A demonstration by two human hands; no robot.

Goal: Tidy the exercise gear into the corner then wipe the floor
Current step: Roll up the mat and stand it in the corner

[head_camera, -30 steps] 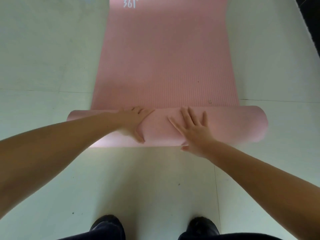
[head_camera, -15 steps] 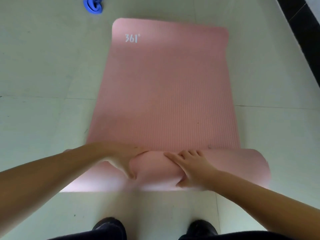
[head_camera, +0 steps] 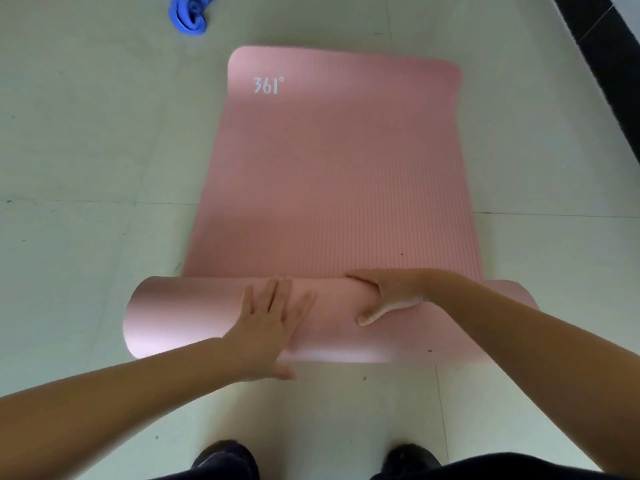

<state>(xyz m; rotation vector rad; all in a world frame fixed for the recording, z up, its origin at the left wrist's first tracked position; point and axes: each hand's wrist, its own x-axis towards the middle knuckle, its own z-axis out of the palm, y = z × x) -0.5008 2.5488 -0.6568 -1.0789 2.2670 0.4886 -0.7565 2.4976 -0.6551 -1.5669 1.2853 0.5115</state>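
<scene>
**Two hands on a half-rolled pink mat**

At the bottom edge, two dark shoes (head_camera: 227, 457) stand on the pale tiled floor (head_camera: 86, 237), and dark trouser legs show beside them. Both bare forearms reach forward from the lower corners toward the mat.

The pink exercise mat (head_camera: 332, 174) lies on the floor directly in front of the feet. Its near end is rolled into a thick roll (head_camera: 194, 313) that lies crosswise, from left to right, and this roll is a little wider on both sides than the flat part behind it.

The left hand (head_camera: 268, 327) lies flat on the top of the roll, a bit left of its middle. The fingers are straight and slightly spread, pointing away from the person, and the palm presses on the pink surface. The right hand (head_camera: 391, 294) is on the roll right of the middle. Its fingers curl over the far side of the roll, where the roll meets the flat part, and the thumb lies along the near side, so this hand grips the roll.

Behind the hands, the flat part of the mat stretches away. Near its far left corner the white print "361°" (head_camera: 267, 85) can be read.

Farther, beyond the far left corner and apart from the mat, a blue crumpled thing (head_camera: 190, 12) lies on the floor; I cannot tell what it is. A dark strip (head_camera: 609, 60) runs diagonally along the floor at the top right.
</scene>
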